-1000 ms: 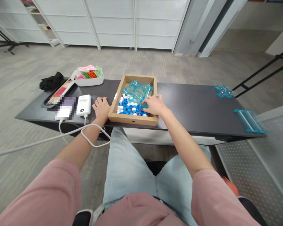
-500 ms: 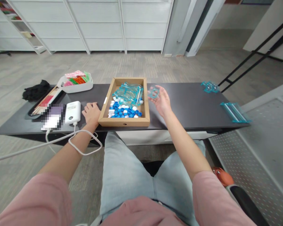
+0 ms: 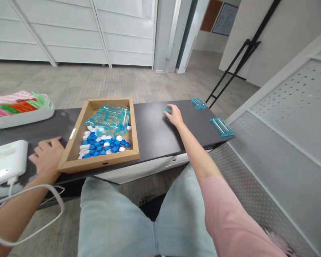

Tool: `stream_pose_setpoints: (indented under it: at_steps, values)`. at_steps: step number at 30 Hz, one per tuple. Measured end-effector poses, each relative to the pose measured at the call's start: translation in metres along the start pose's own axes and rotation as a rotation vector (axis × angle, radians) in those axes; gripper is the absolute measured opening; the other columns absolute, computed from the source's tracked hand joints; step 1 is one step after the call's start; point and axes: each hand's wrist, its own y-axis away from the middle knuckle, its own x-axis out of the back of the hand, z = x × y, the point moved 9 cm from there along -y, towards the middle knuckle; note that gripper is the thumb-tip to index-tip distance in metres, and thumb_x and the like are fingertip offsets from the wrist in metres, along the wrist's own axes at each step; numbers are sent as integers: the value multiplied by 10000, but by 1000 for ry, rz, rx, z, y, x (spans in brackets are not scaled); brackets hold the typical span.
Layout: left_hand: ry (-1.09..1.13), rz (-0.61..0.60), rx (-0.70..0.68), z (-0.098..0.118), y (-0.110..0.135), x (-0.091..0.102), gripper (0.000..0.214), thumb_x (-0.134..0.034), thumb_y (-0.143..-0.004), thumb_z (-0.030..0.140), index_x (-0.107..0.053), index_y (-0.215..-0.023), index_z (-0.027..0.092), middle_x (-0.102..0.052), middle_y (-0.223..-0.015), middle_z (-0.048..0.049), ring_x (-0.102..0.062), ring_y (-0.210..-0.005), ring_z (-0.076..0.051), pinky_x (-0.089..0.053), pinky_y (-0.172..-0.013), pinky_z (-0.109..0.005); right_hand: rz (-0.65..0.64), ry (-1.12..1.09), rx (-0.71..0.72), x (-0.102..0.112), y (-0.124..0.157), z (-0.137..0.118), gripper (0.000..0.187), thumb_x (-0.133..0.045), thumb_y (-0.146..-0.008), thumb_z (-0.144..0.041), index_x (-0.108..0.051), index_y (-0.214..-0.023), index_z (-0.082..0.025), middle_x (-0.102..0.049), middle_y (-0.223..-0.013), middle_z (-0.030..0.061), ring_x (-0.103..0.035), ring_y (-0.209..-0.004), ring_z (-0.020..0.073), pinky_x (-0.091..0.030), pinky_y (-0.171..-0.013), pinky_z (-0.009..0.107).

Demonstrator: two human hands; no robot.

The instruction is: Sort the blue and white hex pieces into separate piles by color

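My right hand reaches out over the dark table, to the right of the cardboard tray. Its fingers are curled on a small clear blue plastic piece, which is at the table surface. My left hand lies flat on the table just left of the tray, fingers spread, holding nothing. The tray holds clear blue plastic pieces at the back and small blue and white caps at the front.
More clear blue pieces lie at the table's far right, and a longer clear blue part sits near the right edge. A white power bank with a cable and a white tub of coloured items are on the left.
My right hand took a clear blue piece out of the tray, carried it to the right and lowered it to the table. The view turned right. My left hand stayed beside the tray.
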Motion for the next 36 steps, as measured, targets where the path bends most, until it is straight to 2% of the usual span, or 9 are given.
stream_pose_setpoints:
  at_steps: [3, 7, 10, 14, 16, 18, 21, 29, 36]
  values:
    - [-9, 4, -39, 0, 1, 2, 719, -235, -1004, 239, -617, -1613, 258, -640, -1577, -320, -629, -1476, -477, -533, -974, -588, -106, 179, 65, -17, -16, 2, 488, -757, -1008, -252, -774, -1494, -214, -729, -1618, 172, -665, -1521, 336, -510, -1352, 559]
    - [13, 62, -70, -3, 1, 3, 762, -394, -906, 299, -628, -1631, 269, -661, -1512, -355, -659, -1404, -534, -537, -919, -635, -172, 197, 120, -35, -34, 8, 586, -698, -1046, -253, -696, -1632, -222, -654, -1719, 162, -598, -1609, 330, -491, -1376, 569]
    - [-9, 61, -43, -7, 0, 0, 767, -373, -919, 290, -595, -1653, 318, -653, -1563, -323, -648, -1421, -515, -545, -926, -631, -158, 149, 133, -37, -44, 16, 727, -718, -1021, -241, -590, -1737, -226, -577, -1782, 172, -552, -1668, 332, -457, -1416, 575]
    - [-40, 14, -16, -8, -3, -4, 713, -250, -1007, 307, -598, -1629, 283, -646, -1558, -318, -630, -1454, -498, -552, -979, -640, -67, 106, 102, -30, -45, 23, 873, -803, -969, -247, -496, -1779, -136, -521, -1762, 238, -524, -1686, 345, -414, -1452, 519]
    - [-49, -14, -9, -10, -4, -7, 725, -159, -1044, 327, -591, -1625, 283, -629, -1585, -299, -617, -1486, -472, -546, -1032, -635, -21, 127, 90, -24, -41, 23, 787, -810, -974, -269, -568, -1712, -140, -561, -1712, 242, -544, -1648, 372, -433, -1432, 555]
    - [-46, -27, -14, -11, -5, -10, 743, -111, -1058, 345, -575, -1636, 299, -611, -1617, -286, -605, -1508, -460, -535, -1063, -640, 0, 178, 95, -18, -37, 18, 568, -778, -1013, -301, -697, -1563, -184, -638, -1630, 222, -586, -1578, 399, -469, -1385, 606]
    - [-30, 1, -21, -12, -6, -12, 739, -107, -1068, 354, -569, -1640, 289, -599, -1634, -293, -596, -1512, -467, -514, -1090, -656, -41, 234, 117, -16, -29, 12, 328, -689, -1085, -323, -799, -1377, -224, -712, -1534, 185, -666, -1467, 382, -510, -1318, 587]
    - [-85, 12, -66, -8, -11, -14, 717, -89, -1120, 256, -655, -1536, 109, -619, -1557, -385, -644, -1443, -502, -527, -1046, -614, -132, 271, 188, -26, -20, 0, 433, -698, -1085, -291, -763, -1512, -246, -690, -1652, 155, -660, -1543, 368, -514, -1316, 575]
    - [-41, 24, -116, -4, -8, -13, 761, -44, -1186, 296, -647, -1503, -43, -581, -1541, -432, -619, -1427, -538, -515, -1075, -663, -95, 283, 172, -21, -11, -4, 321, -745, -1063, -323, -782, -1366, -224, -720, -1516, 179, -688, -1449, 385, -533, -1246, 566]
